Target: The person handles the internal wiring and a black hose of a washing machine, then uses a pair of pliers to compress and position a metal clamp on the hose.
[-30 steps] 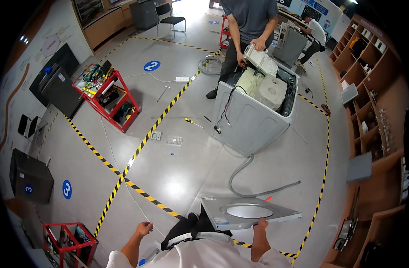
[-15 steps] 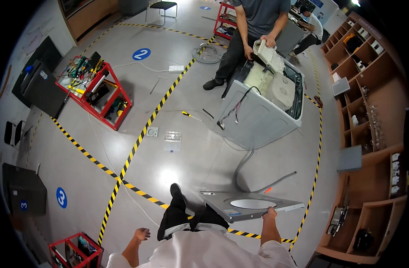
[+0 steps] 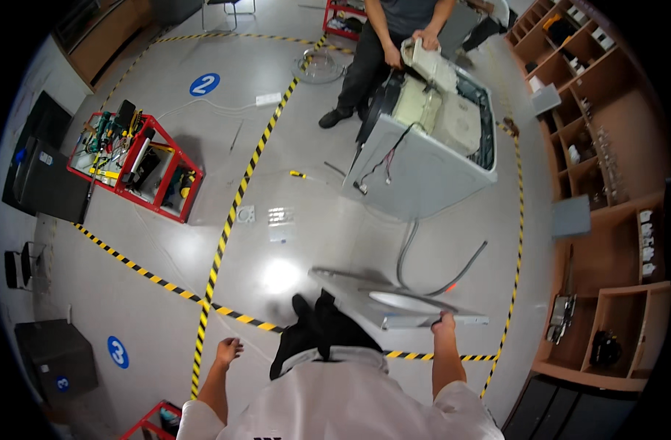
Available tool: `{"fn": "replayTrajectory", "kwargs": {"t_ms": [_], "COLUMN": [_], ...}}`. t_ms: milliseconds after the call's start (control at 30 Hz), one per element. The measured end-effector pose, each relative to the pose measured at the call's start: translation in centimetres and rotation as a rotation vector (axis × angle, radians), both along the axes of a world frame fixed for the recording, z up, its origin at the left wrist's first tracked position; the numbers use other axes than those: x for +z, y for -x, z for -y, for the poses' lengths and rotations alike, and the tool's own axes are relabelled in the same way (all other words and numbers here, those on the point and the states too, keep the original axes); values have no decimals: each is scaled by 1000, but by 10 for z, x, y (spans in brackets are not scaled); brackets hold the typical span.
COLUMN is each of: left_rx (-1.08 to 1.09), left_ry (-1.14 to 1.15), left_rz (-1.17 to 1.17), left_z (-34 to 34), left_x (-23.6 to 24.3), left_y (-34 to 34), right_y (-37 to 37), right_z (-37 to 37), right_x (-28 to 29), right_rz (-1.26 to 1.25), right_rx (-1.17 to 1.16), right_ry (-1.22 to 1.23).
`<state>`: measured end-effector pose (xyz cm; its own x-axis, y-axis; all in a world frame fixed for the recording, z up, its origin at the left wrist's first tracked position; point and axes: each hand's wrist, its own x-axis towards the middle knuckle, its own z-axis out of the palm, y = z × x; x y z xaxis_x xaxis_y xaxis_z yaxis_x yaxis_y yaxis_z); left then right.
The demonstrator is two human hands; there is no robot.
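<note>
My right hand [image 3: 444, 323] is closed on the near edge of a grey front panel [image 3: 350, 293] with a large round opening. The panel is held tilted, low beside my legs on the right. My left hand [image 3: 230, 352] hangs free at my left side, its fingers loosely apart with nothing in them. Ahead stands a washing machine [image 3: 416, 176] without its top cover, its inside and loose wires [image 3: 385, 163] showing. Behind it a co-worker [image 3: 412, 18] holds a pale plastic part [image 3: 429, 64] above the machine with both hands.
A red tool cart [image 3: 178, 183] full of tools stands at the left. A grey hose [image 3: 460, 268], a screwdriver [image 3: 299, 174] and a clear parts box [image 3: 280, 224] lie on the floor. Wooden shelves [image 3: 599, 264] line the right. Yellow-black tape [image 3: 236, 205] crosses the floor.
My right hand and the panel have moved forward, and the panel's tilt has changed. My left hand has come up a little. The whole view has shifted as I move.
</note>
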<state>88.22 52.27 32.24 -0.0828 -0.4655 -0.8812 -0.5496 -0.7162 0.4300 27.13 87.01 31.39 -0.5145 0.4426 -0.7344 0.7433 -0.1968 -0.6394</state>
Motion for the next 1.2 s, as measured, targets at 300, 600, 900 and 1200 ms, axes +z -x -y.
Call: {"fn": "replayTrajectory", "kwargs": {"t_ms": [300, 600, 900, 1200], "left_rx": [-2, -47, 33, -42], "left_ry": [-79, -176, -50, -54], "left_rz": [55, 47, -23, 110], "left_z": [-3, 40, 183, 241], "left_x": [17, 17, 13, 49], "left_y": [25, 38, 13, 56], "right_y": [-10, -4, 28, 51], "right_z": [101, 177, 242, 290], "right_x": [11, -10, -54, -59], "right_rz": [102, 68, 34, 17], "right_rx": [-108, -206, -402, -446], "right_ry": [126, 160, 233, 248]}}
